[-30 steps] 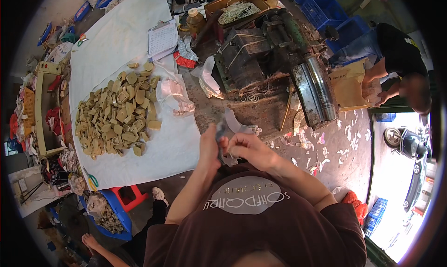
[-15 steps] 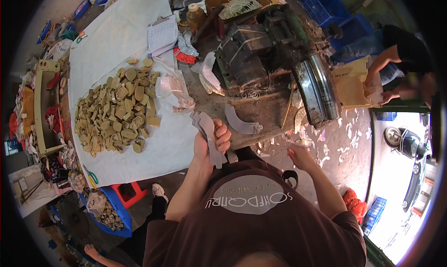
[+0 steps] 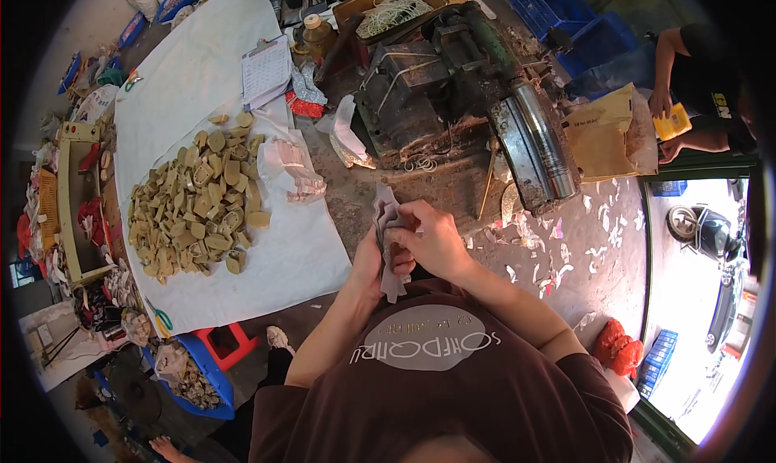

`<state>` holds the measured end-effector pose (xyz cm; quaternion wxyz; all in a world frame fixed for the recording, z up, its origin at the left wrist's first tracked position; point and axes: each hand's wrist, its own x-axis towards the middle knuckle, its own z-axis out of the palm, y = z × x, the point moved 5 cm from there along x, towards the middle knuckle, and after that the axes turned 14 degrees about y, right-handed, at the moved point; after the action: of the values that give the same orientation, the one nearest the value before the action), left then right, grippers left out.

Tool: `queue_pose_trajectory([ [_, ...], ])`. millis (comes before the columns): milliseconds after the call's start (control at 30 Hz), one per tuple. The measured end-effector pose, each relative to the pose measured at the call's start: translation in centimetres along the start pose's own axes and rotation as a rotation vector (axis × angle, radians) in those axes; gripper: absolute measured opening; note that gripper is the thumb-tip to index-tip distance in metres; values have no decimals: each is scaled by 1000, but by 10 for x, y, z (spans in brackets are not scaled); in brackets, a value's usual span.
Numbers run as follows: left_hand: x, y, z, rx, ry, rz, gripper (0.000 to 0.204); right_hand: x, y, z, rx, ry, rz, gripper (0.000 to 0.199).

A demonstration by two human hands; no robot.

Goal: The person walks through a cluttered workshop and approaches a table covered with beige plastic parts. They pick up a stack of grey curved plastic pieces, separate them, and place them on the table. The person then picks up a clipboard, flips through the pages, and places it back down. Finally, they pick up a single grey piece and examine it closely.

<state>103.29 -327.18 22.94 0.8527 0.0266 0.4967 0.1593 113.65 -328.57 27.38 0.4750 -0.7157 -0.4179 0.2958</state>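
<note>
**A:** Where are your hands, and what do they hold?

**B:** Both of your hands meet just in front of your chest, over the near edge of the workbench [image 3: 566, 253]; your left hand [image 3: 373, 257] is closed on a thin, pale grey-pink piece of sheet material [image 3: 390, 220], with the piece running up past the fingers and hanging down below the palm; your right hand [image 3: 432, 241] is curled over the same piece from the right, thumb and fingers pinching its upper part — so both hands grip one thing, touching each other.

**A:** What lies about them?

**B:** To your left, on a white sheet [image 3: 283, 261] spread over the table, sits a heap of tan cut pieces [image 3: 198, 200], well apart from your hands; beside the heap lies a small stack of pale pink pieces [image 3: 291, 168]; straight ahead of your hands stands a dark, heavy machine [image 3: 436, 83] with a bright metal roller [image 3: 537, 144] at its right end; scraps of pale material [image 3: 558, 237] are strewn on the bench to your right.

**A:** Anyone else?

**B:** At the upper right another person in a dark top — their hand [image 3: 659, 103] is near a yellow card [image 3: 672, 124]; a brown envelope [image 3: 602, 136] lies between them and the roller.
</note>
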Motion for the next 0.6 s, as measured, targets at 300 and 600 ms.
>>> queue_pose_trajectory([
  [300,7,4,-13,-31,-5,131,36,-11,6,-24,196,124,59,28],
  [600,14,28,-45,-201,-97,142,27,-81,147,-151,-1001,-391,3,30],
])
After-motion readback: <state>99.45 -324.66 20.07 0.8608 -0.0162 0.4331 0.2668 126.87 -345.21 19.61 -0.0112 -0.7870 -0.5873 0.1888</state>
